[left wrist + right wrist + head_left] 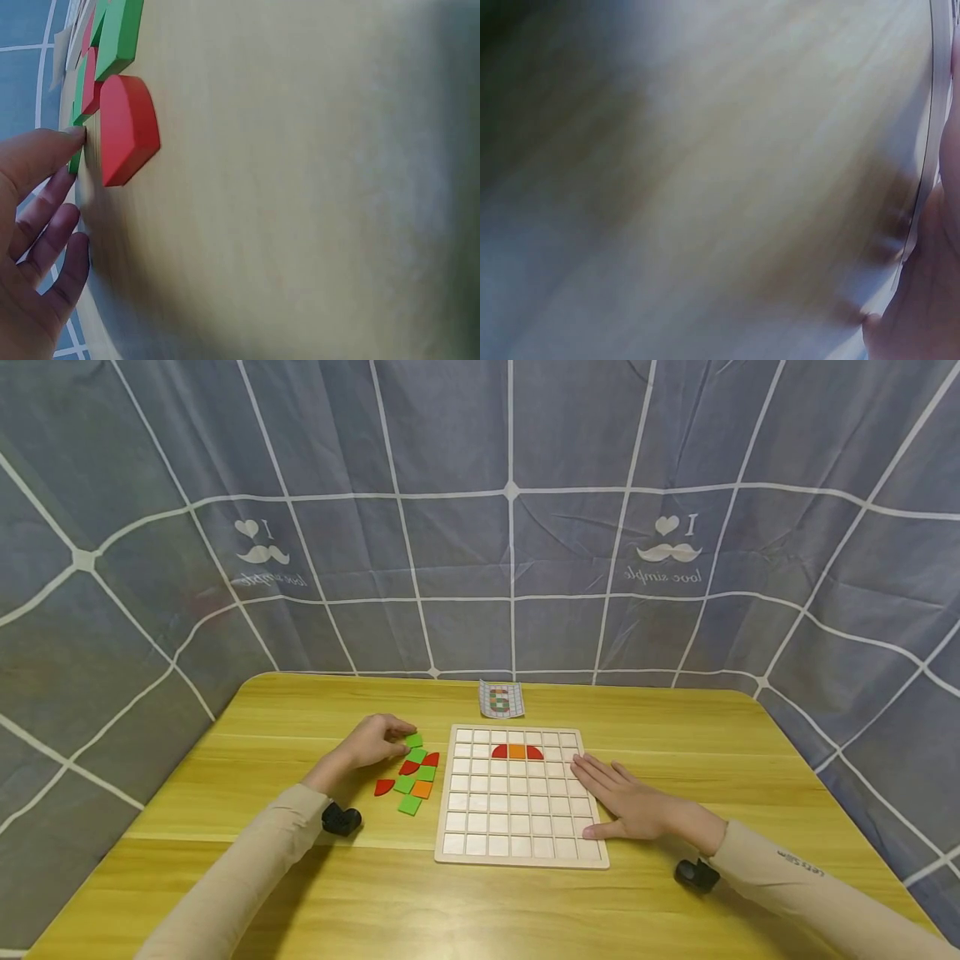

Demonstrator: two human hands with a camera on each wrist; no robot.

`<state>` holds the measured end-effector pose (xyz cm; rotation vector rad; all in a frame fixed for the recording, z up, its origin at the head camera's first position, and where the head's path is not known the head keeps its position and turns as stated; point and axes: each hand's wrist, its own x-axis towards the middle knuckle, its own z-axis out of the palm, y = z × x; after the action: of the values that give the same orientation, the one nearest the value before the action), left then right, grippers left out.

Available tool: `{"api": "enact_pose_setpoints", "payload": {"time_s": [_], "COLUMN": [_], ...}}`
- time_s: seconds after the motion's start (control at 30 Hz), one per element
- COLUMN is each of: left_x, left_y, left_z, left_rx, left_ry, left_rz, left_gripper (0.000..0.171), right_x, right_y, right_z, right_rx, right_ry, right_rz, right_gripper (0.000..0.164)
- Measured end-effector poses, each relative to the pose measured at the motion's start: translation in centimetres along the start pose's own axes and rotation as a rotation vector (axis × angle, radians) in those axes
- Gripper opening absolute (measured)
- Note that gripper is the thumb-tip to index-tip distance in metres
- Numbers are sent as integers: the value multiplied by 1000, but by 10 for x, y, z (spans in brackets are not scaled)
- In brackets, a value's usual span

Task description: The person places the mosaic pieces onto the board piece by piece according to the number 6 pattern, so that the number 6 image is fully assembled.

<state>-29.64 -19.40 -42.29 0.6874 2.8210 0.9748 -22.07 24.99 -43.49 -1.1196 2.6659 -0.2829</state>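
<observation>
My left hand [372, 740] is at the far end of a loose group of coloured tiles, left of the board. Its thumb and index finger pinch a green square tile [414, 741]. In the left wrist view that green tile [75, 160] shows between the thumb and finger, with a red rounded tile [126, 131] nearby. My right hand [626, 797] rests with fingers spread on the right edge of the wooden grid board [510, 802]. In the board's upper part, an orange square [517, 752] sits between two red quarter-round tiles [500, 752].
Several green squares, red quarter-rounds and an orange square [422, 790] lie between my left hand and the board. A small printed pattern card [501, 700] lies behind the board. A grey curtain [465, 543] hangs beyond the wooden table [360, 902].
</observation>
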Motion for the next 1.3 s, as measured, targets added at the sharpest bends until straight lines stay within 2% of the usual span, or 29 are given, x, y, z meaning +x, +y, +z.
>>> {"api": "enact_pose_setpoints", "payload": {"time_s": [0.13,0.17,0.23,0.37,0.4,0.5,0.6,0.97,1.3], "left_x": [0,1,1,1,0,0,-1,-6,-11], "left_y": [-1,-5,-5,-2,4,6,8,6,7], "left_z": [0,1,1,1,0,1,0,-2,-5], "left_rx": [-16,-17,-9,26,41,85,112,132,149], "left_ry": [30,42,50,50,41,34,32,72,73], "left_rz": [39,69,74,32,-6,-57,-82,-94,-73], "left_gripper": [34,34,33,32,32,31,32,30,30], "right_x": [0,0,0,0,0,0,1,0,0], "right_y": [0,-1,-1,-1,-1,0,0,-2,-1], "right_z": [-1,-1,-1,0,0,1,1,-1,0], "right_rx": [-6,-8,-9,-5,-6,-14,-16,0,0], "right_ry": [-5,-6,-8,-6,-5,-1,1,-2,0], "right_rz": [5,5,7,8,8,6,6,7,10], "right_gripper": [95,95,95,95,95,95,95,95,95]}}
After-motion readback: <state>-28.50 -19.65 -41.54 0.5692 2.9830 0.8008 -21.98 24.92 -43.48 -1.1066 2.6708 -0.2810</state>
